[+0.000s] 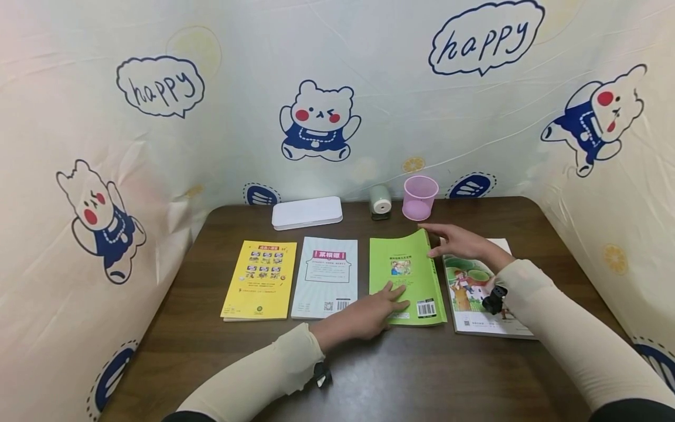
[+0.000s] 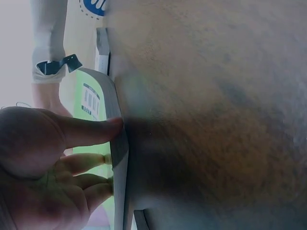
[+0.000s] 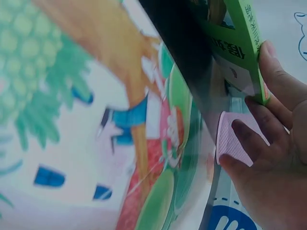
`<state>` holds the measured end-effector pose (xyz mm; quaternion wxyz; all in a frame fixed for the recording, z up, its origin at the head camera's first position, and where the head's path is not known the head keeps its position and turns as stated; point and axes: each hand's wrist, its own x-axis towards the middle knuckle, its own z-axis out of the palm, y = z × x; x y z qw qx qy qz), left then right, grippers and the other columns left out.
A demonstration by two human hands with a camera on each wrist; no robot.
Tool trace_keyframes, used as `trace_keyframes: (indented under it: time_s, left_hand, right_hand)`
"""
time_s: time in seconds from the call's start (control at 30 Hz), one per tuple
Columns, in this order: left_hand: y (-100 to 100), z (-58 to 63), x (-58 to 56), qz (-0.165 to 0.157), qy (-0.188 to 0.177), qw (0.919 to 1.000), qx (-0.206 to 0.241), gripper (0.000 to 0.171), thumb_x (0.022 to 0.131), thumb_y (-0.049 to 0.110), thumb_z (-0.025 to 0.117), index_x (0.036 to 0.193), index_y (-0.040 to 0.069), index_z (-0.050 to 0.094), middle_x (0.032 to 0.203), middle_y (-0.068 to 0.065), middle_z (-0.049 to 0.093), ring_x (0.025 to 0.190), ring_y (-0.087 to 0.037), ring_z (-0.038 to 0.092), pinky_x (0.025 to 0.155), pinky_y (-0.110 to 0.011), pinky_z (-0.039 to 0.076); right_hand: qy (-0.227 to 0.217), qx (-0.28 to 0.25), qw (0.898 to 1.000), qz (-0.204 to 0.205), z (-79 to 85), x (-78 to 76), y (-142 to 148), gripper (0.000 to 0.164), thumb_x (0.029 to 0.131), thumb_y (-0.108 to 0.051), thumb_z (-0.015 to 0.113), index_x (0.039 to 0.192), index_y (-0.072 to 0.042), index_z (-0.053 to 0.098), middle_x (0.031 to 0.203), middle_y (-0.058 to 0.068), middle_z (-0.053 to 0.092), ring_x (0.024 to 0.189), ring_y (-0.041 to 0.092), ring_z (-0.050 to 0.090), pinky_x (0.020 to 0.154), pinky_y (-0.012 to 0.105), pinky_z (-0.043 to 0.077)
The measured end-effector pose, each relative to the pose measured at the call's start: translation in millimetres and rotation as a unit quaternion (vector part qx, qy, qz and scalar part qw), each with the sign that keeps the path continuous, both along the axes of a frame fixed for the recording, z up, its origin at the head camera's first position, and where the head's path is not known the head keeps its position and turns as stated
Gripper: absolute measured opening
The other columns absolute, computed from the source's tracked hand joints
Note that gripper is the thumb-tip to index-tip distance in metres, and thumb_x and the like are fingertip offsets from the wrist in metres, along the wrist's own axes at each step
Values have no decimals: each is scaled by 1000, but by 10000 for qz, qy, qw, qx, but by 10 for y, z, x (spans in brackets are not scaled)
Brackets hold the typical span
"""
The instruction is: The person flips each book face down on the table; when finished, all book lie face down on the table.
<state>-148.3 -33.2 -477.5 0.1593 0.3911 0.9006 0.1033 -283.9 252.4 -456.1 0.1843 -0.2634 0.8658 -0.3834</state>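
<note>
A green book (image 1: 406, 269) lies among other books on the brown table, its upper right corner raised. My right hand (image 1: 464, 243) pinches that corner between thumb and fingers; in the right wrist view the hand (image 3: 273, 129) grips the end of the green book (image 3: 244, 52) by its spine. On the lower left of the cover rests my left hand (image 1: 371, 313), fingers spread. The left wrist view shows its thumb (image 2: 96, 132) against the page edges and the other fingertips on the cover. Under my right forearm lies a picture-covered book (image 1: 464, 293).
To the left lie a pale blue book (image 1: 324, 278) and a yellow book (image 1: 261, 278). Along the back stand a white flat case (image 1: 307, 213), a small pale green device (image 1: 380, 199) and a pink mesh cup (image 1: 419, 196). A printed curtain surrounds the table (image 1: 411, 375).
</note>
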Motion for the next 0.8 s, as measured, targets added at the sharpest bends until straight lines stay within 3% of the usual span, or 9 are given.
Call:
trace_keyframes:
  time_s: [0.1,0.2,0.33,0.43,0.8]
  left_hand:
    - [0,-6,2,-20,73,10000,-14,62,97,7,69,155,18,49,170,-9,26,155,-38,22,102,-35,54]
    - [2,-13,5,-35,113,9999,-42,62,98,11,70,155,19,49,170,-9,26,155,-37,22,109,-37,49]
    - [4,-19,12,-49,162,9998,-71,61,99,16,69,156,19,48,170,-8,26,156,-36,22,114,-39,45]
    - [4,-11,18,-78,231,9997,-88,60,100,17,68,156,19,47,170,-8,26,156,-36,22,116,-40,42]
    - [14,-5,26,-106,286,9995,-100,59,102,21,66,157,20,45,170,-9,25,156,-36,22,118,-41,40]
  right_hand:
    - [58,308,9995,-64,-26,-16,34,76,97,-19,74,159,-1,35,161,26,37,147,50,34,114,69,32]
    - [70,562,9983,-111,-60,-40,67,76,96,-21,74,159,-3,36,161,26,38,145,49,38,112,69,36]
    - [48,740,9972,-118,-91,-71,95,77,95,-24,76,159,-3,37,159,25,42,132,43,50,108,64,42]
    - [66,837,9964,-105,-101,-87,105,78,94,-26,77,158,-2,39,157,25,44,125,38,52,107,62,43]
    - [307,1124,9932,-62,-153,-110,126,74,92,-27,79,154,-3,46,153,25,49,132,42,51,110,65,40]
